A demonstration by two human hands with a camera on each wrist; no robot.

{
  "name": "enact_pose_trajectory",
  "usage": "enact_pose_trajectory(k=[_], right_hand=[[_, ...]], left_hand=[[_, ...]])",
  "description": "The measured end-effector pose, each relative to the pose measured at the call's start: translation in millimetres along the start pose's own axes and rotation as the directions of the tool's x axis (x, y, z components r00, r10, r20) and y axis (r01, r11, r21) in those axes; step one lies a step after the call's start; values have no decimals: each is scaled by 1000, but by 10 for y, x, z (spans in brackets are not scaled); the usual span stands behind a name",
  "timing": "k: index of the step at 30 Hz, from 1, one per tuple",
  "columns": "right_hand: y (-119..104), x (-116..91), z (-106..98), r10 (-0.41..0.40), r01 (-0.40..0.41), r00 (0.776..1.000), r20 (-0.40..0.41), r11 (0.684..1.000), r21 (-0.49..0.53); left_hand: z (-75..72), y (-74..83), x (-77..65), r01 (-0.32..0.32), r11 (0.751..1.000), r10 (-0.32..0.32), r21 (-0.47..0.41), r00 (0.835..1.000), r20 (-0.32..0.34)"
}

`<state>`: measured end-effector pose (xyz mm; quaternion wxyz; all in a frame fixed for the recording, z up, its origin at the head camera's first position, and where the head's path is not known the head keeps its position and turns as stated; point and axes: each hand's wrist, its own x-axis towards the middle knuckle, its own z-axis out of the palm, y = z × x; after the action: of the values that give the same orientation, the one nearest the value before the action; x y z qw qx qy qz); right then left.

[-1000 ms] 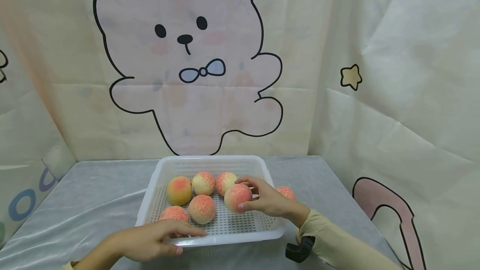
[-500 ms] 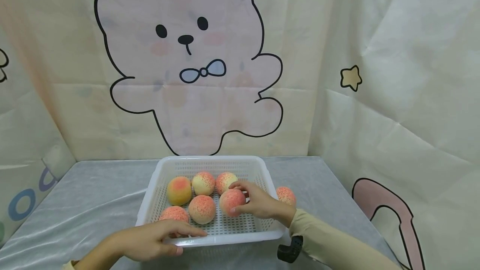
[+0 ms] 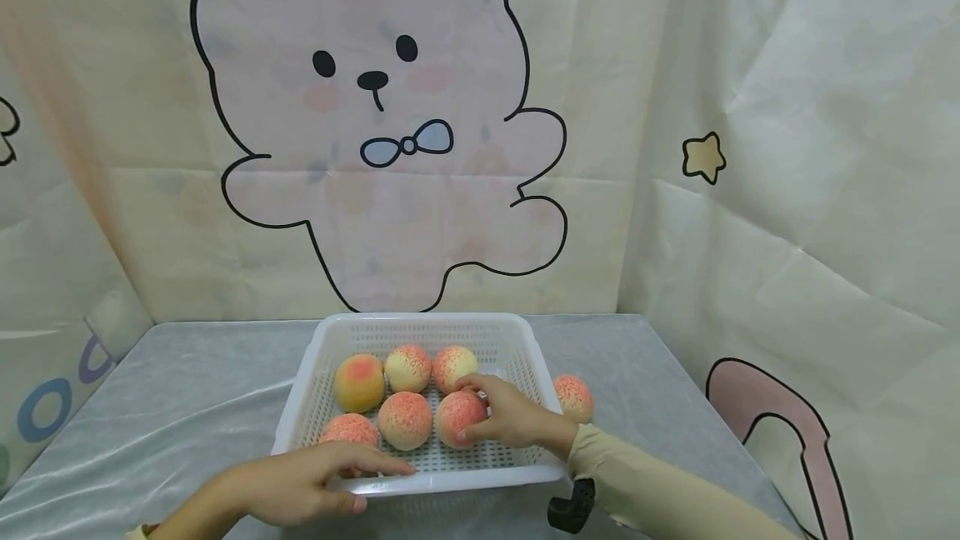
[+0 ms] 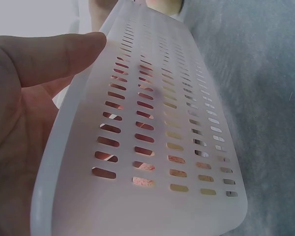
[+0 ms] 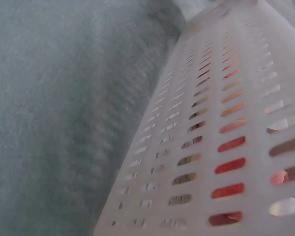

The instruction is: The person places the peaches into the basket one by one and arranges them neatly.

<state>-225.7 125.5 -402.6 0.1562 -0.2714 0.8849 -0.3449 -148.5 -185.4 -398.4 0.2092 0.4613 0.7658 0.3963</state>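
A white perforated plastic basket (image 3: 420, 482) stands on the table with several peaches in it. My left hand (image 3: 307, 477) grips its near rim, thumb (image 4: 64, 56) outside the front wall and fingers over the inside. My right hand (image 3: 513, 415) reaches over the right side and holds a pinkish peach (image 3: 459, 419) low in the basket, thumb in front and fingers behind. Left of that lies a speckled peach (image 3: 405, 421); a yellow-orange peach (image 3: 359, 383) sits at the back left. The right wrist view shows only the basket's slotted wall (image 5: 206, 147), not the hand.
Outside the basket, on its right, another peach (image 3: 573, 398) lies on the grey cloth (image 3: 210, 365). A pale round thing (image 4: 164, 5) is partly in view beyond the front wall. A printed curtain (image 3: 585, 190) stands behind the table.
My right hand has moved left and down with the peach, bringing it beside the speckled peach in the front row. The left hand stays on the rim.
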Motion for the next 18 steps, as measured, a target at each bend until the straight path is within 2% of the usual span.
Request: enact_pose_trajectory(k=[5,12,18], right_hand=[[13,6,20,33,-34,999,-22,999,-40],[62,45,36,-8,4,1000,-29,993,-121],[69,22,8,-23,23,1000,-2,993,-113]], left_hand=[[-2,2,2,-4,1000,4,-6,1000,4],[5,-10,4,-14,1000,14,-7,1000,3],[11,-8,2,3,1000,-3,-17,1000,5]])
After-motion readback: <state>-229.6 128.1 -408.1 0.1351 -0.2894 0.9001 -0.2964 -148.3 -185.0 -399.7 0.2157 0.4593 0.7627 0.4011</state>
